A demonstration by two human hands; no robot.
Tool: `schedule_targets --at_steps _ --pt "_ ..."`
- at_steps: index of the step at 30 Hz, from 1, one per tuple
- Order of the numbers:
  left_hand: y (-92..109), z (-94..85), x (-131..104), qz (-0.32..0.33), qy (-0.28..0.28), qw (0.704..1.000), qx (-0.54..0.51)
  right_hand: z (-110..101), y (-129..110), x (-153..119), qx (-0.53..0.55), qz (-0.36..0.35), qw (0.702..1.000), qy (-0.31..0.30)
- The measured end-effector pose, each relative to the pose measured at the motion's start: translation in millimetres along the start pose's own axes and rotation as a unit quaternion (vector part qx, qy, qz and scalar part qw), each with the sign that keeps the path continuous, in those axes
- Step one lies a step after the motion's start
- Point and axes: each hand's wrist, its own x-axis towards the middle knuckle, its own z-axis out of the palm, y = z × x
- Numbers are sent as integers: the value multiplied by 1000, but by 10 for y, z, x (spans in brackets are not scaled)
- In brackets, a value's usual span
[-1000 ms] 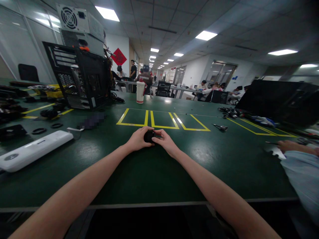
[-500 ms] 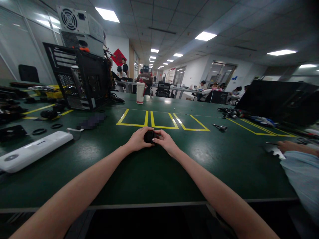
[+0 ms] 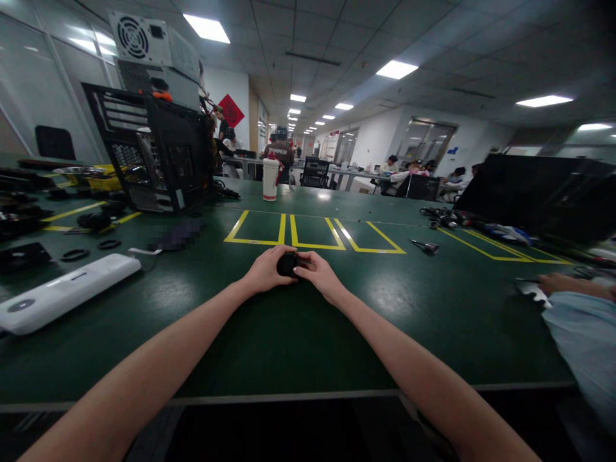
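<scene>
A small dark round object [image 3: 287,264] is held between my two hands over the green table [image 3: 298,333], just in front of the yellow tape outlines. My left hand [image 3: 266,269] wraps its thumb and fingers round the object's left side. From the right, my right hand [image 3: 318,272] grips its edge with thumb and fingertips. The object's details are too dark to make out.
A white cup [image 3: 270,179] and an open black computer case [image 3: 158,151] stand farther back. At left lies a long white device [image 3: 72,292]; at right, a dark metal tool [image 3: 424,246]. Another person's hand [image 3: 575,285] and blue sleeve are at far right.
My hands and the dark object have hardly moved. The other person's hand at the far right has shifted slightly.
</scene>
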Motion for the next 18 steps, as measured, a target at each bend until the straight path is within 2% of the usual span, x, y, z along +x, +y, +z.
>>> schedule_targets --at_steps 8,13,18 --pt "-1 -9 1 0 -6 1000 3 14 -38 -46 -28 4 999 21" --pt "-5 -8 -6 7 -7 1000 5 1 -20 -10 -21 38 999 16" --pt "-5 -10 -5 9 -7 1000 12 0 -13 -28 13 3 1000 -5"
